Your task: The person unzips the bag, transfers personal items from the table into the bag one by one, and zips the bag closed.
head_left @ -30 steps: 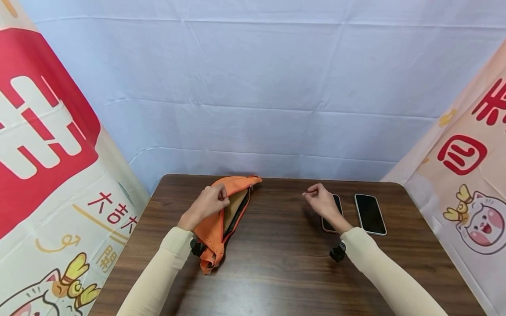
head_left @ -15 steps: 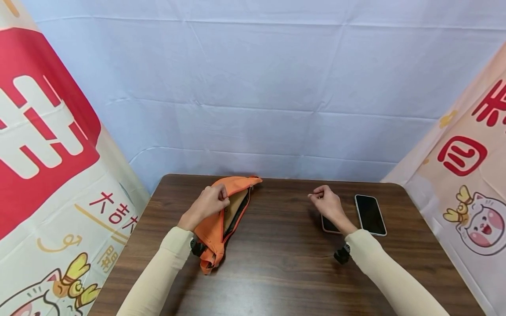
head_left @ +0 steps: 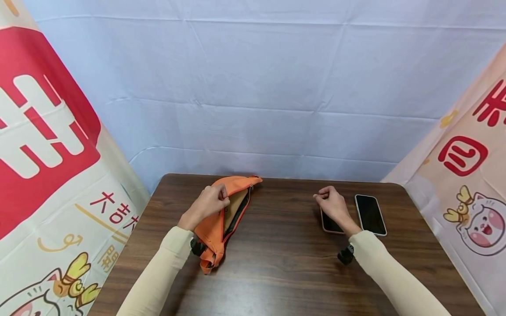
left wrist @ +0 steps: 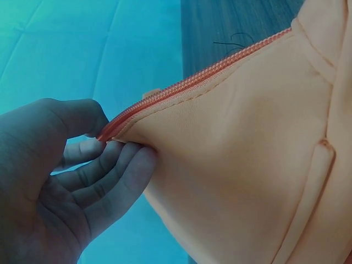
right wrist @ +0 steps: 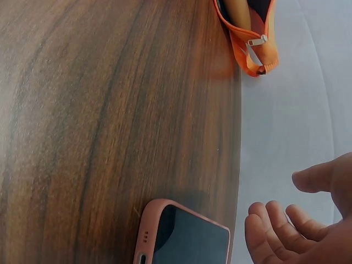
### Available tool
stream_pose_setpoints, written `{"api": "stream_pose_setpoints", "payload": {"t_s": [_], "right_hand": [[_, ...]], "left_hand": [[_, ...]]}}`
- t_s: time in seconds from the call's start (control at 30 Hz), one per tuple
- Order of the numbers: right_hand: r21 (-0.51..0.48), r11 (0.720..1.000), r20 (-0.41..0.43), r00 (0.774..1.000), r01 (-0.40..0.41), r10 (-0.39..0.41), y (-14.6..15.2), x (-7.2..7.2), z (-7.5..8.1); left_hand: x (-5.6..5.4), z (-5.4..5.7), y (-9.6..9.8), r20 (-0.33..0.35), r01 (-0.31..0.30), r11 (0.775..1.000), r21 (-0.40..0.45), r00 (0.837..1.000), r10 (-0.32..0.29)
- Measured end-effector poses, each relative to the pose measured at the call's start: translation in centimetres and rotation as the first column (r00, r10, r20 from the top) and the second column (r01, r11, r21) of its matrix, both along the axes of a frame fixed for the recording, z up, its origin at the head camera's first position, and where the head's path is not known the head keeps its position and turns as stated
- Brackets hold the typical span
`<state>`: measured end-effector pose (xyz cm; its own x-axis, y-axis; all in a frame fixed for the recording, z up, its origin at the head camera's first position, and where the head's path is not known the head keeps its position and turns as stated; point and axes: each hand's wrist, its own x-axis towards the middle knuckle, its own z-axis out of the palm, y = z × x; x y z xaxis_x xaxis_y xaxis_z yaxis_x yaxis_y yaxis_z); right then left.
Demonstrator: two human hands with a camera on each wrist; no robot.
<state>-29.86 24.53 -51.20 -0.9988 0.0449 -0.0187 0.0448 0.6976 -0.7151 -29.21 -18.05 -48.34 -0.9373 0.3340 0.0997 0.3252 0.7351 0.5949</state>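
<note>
On the left of the table lies an orange waist bag [head_left: 211,229] with its zip undone, showing a tan and dark inside. My left hand [head_left: 207,202] pinches the bag's zip edge, and in the left wrist view thumb and fingers [left wrist: 129,179] grip the end of the orange zip [left wrist: 203,74]. My right hand [head_left: 333,205] hovers over a phone in a pink case [head_left: 330,223], partly hiding it. The right wrist view has its fingers [right wrist: 280,225] loosely curled with nothing held, apart from the pink-cased phone [right wrist: 192,239].
A second phone with a pale rim [head_left: 370,215] lies screen up right of the pink one. The brown wooden table [head_left: 272,263] ends at a pale cloth backdrop [head_left: 253,87]. Printed curtains [head_left: 474,197] hang on both sides. A strap loop [head_left: 209,262] lies at the bag's near end.
My right hand has drifted a little to the right, over the pink-cased phone, covering its upper part. My left hand and the waist bag have stayed in place.
</note>
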Motion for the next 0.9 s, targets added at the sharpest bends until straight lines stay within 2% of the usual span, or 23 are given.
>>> {"api": "stream_pose_setpoints", "payload": {"t_s": [0.3,0.9], "right_hand": [[0.025,0.999,-0.01,1.0,0.027,-0.027,0.7,0.1,-0.3],[0.069,0.994,0.051,0.995,0.086,-0.09,2.4,-0.1,-0.4]], "left_hand": [[0.0,-0.1,0.0,0.004,0.001,1.0,0.007,1.0,-0.001],[-0.1,-0.3,0.2,0.015,0.005,1.0,-0.003,1.0,-0.005]]}}
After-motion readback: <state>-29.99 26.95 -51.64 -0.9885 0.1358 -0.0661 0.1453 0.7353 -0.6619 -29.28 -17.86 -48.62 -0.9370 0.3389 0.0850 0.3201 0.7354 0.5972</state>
